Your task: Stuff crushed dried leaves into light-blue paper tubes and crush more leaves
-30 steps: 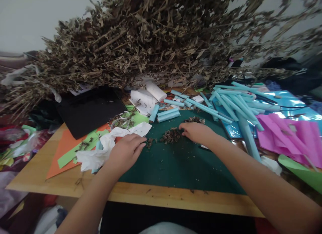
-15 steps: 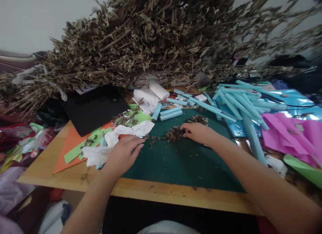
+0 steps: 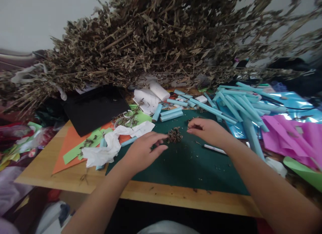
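A small heap of dried, crumbled leaves (image 3: 174, 135) lies on the dark green mat (image 3: 176, 167). My left hand (image 3: 144, 152) reaches the heap's left side, thumb and fingers apart, with the fingertips at its edge. On the other side, my right hand (image 3: 210, 130) hovers a short way off the heap. Its fingers are loosely bent, with a gap to the thumb, and nothing shows between them. More leaf bits lie partly hidden behind the right hand. A thin white stick (image 3: 215, 149) rests on the mat below the right wrist.
Blue paper rolls (image 3: 236, 105) are piled at the back right, beside pink paper (image 3: 289, 136). Crumpled white tissue (image 3: 108, 148) lies left of the mat. A black flat panel (image 3: 97, 108) stands behind it. Bundles of dried plants (image 3: 161, 39) fill the back.
My left hand has moved right, up to the heap. My right hand has drawn slightly right, away from the leaves, which now sit in a tighter heap. The white stick is more exposed.
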Action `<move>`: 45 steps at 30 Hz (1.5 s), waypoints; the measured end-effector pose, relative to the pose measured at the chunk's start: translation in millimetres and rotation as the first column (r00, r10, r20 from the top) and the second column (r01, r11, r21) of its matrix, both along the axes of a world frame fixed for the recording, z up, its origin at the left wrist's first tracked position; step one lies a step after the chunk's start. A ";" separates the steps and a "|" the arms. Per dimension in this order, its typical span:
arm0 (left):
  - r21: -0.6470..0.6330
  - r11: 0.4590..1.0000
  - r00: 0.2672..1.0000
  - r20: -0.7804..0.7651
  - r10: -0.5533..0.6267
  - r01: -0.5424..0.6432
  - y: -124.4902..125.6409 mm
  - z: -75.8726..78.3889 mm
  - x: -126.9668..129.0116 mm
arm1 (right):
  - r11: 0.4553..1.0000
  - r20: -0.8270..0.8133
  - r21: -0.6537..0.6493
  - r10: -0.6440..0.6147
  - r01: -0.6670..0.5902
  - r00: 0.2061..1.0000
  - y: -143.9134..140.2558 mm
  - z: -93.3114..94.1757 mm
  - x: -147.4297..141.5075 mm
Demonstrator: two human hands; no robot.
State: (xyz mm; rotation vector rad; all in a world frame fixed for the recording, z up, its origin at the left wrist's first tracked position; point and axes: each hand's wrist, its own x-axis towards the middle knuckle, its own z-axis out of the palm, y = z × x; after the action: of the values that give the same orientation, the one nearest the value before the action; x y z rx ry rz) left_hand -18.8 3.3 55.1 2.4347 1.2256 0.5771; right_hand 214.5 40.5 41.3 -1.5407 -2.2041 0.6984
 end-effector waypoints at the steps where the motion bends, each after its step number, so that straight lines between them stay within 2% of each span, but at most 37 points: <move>1: 0.047 0.998 0.999 -0.003 -0.045 0.045 4.7 4.2 10.8 | 1.000 -0.063 0.000 0.004 -0.004 0.998 -2.9 5.5 -5.6; 3: 0.191 0.966 0.984 -0.071 -0.162 0.173 17.5 13.2 29.1 | 0.998 -0.318 -0.043 0.022 -0.038 0.948 -6.5 14.7 -18.8; 4: 0.265 0.942 0.978 -0.079 -0.191 0.206 24.9 17.7 35.8 | 0.995 -0.494 -0.080 0.016 -0.063 0.869 -7.0 18.3 -25.2; 6: 0.363 0.900 0.969 -0.052 -0.240 0.242 39.2 25.8 43.5 | 0.981 -0.792 -0.150 -0.048 -0.119 0.609 -5.8 23.9 -35.0; 7: 0.399 0.882 0.965 -0.025 -0.261 0.249 45.3 29.2 45.0 | 0.975 -0.870 -0.173 -0.085 -0.138 0.485 -4.5 26.2 -38.2; 8: 0.430 0.868 0.961 0.006 -0.277 0.248 50.1 31.8 45.6 | 0.972 -0.906 -0.184 -0.109 -0.149 0.408 -3.0 28.5 -40.3; 10: 0.493 0.843 0.956 0.073 -0.285 0.214 55.9 35.1 45.5 | 0.971 -0.935 -0.182 -0.122 -0.155 0.334 -0.3 32.5 -42.0; 15: 0.589 0.804 0.956 0.176 -0.234 0.088 56.7 38.2 49.0 | 0.986 -0.957 -0.135 -0.106 -0.094 0.271 -0.7 37.7 -43.0; 18: 0.564 0.826 0.944 0.281 -0.172 -0.017 56.2 42.2 54.0 | 0.990 -0.971 -0.133 -0.122 -0.040 0.205 -1.9 38.8 -46.6; 20: 0.525 0.846 0.913 0.381 -0.143 -0.087 54.0 44.7 59.2 | 0.994 -0.989 -0.108 -0.110 0.027 0.102 -0.2 42.1 -50.4; 22: 0.450 0.890 0.881 0.449 -0.151 -0.077 48.4 44.6 67.7 | 0.989 -0.996 -0.081 -0.084 0.125 0.017 3.3 49.1 -54.2; 23: 0.398 0.916 0.864 0.478 -0.159 -0.053 44.5 43.2 73.4 | 0.984 -0.997 -0.072 -0.075 0.164 0.015 5.1 53.6 -55.9; 24: 0.336 0.942 0.846 0.508 -0.163 -0.020 40.1 40.7 80.1 | 0.981 -0.996 -0.063 -0.074 0.182 0.050 6.6 58.3 -57.4; 25: 0.275 0.961 0.819 0.555 -0.147 -0.014 35.9 37.7 87.4 | 0.982 -0.990 -0.051 -0.074 0.181 0.119 7.5 62.6 -58.6; 27: 0.173 0.983 0.714 0.696 -0.075 -0.066 29.6 31.2 102.5 | 0.987 -0.957 -0.004 -0.050 0.158 0.285 7.3 68.4 -60.5; 29: 0.100 0.992 0.607 0.794 -0.030 -0.082 27.5 27.0 115.0 | 0.984 -0.923 0.064 -0.006 0.167 0.385 4.9 69.0 -62.0; 31: 0.042 0.993 0.522 0.853 0.021 -0.109 28.5 25.9 122.0 | 0.972 -0.915 0.110 0.018 0.207 0.403 1.7 65.7 -63.4; 33: 0.000 0.992 0.475 0.878 0.061 -0.127 30.0 26.5 122.8 | 0.967 -0.917 0.120 0.020 0.226 0.398 -0.9 62.0 -65.4; 35: -0.026 0.995 0.467 0.881 0.067 -0.094 30.3 26.6 119.1 | 0.965 -0.888 0.127 0.006 0.231 0.460 -2.7 60.7 -68.6; 37: -0.052 0.998 0.489 0.870 0.063 -0.036 28.8 26.0 114.1 | 0.963 -0.834 0.130 -0.023 0.236 0.551 -4.0 62.6 -72.8; 39: -0.062 0.998 0.520 0.853 0.048 0.010 26.2 25.7 109.7 | 0.964 -0.802 0.139 -0.024 0.226 0.597 -5.1 66.5 -76.8; 42: 0.010 1.000 0.536 0.844 -0.023 0.026 22.4 28.2 105.5 | 0.958 -0.788 0.215 0.056 0.188 0.614 -5.7 70.0 -79.7; 45: 0.096 0.994 0.551 0.827 -0.111 0.055 22.0 33.2 102.8 | 0.929 -0.660 0.309 0.053 0.207 0.749 -4.5 66.5 -77.7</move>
State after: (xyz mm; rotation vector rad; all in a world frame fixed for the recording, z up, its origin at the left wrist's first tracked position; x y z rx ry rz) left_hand 83.9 25.3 88.3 1.7830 0.6524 1.5308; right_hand 136.8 36.0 107.8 -0.9762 -1.5962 0.6318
